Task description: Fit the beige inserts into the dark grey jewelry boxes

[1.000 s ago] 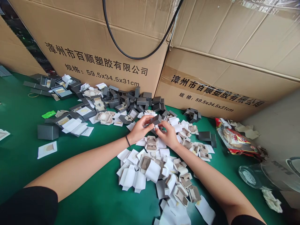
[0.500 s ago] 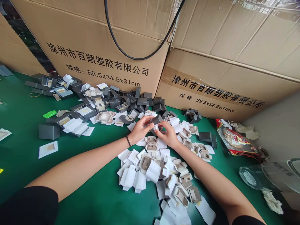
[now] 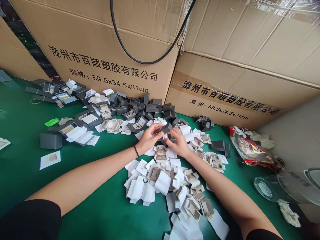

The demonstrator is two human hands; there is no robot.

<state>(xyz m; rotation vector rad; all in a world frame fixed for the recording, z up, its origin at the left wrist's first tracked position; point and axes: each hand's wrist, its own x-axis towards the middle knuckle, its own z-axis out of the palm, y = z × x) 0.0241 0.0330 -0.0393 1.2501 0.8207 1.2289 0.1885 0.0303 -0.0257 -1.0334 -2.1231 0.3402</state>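
"Can you see what's in those hands?"

"A small dark box (image 3: 166,128), over the middle of the tabletop (image 3: 100,190), a bit toward the far edge. The left hand (image 3: 149,139) is clamped on it, thumb in front, fingers behind."

"And the right hand (image 3: 180,144)?"

"Fingertips at the box's right end; whether they pinch it, I can't tell. There's something white under the box, by that thumb, too small to make out."

"Where does the tabletop stop?"

"Hard to say. Cartons (image 3: 120,43) block the far edge, and the near edge is cut off. A black cable (image 3: 150,62) loops down in front of the cartons, its ends out of sight."

"Looks crowded."

"It is. White inserts (image 3: 163,182) are heaped from beneath the hands toward the near edge; the right forearm (image 3: 222,186) covers some. More dark boxes (image 3: 150,108) pile up against the cartons, toward the far left corner."

"And over by the right edge?"

"A red packet (image 3: 250,148), with a clear jar (image 3: 287,186) nearer us, partly out of view."
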